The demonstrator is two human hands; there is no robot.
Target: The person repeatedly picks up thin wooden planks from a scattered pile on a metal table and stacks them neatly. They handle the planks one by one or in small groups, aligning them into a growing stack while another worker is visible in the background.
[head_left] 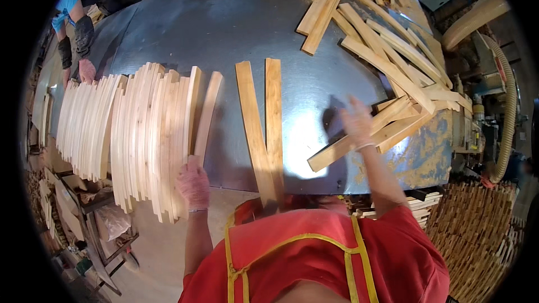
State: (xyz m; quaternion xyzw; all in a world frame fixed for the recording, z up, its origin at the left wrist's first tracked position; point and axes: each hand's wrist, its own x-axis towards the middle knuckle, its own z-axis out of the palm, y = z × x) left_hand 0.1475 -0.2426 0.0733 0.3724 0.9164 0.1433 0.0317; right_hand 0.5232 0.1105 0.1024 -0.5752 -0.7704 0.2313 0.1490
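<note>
My left hand (193,186), in a pinkish knit glove, is closed on the near end of a pale wooden strip (208,113). That strip leans beside a row of strips (151,134) standing on edge. My right hand (357,122), slightly blurred, has its fingers stretched out over a wooden strip (331,154) on the metal table (224,17). Whether the palm touches that strip is hard to tell. In front of me two yellowish strips (252,123) (273,106) lie with their near ends together at my red apron (297,235).
A loose pile of strips (393,56) covers the table's right side. At the far left, a co-worker's gloved hand (86,71) is at another upright row (90,123). Stacked wood (471,235) stands at the lower right, below a ribbed hose (508,101). A metal frame (101,235) stands lower left.
</note>
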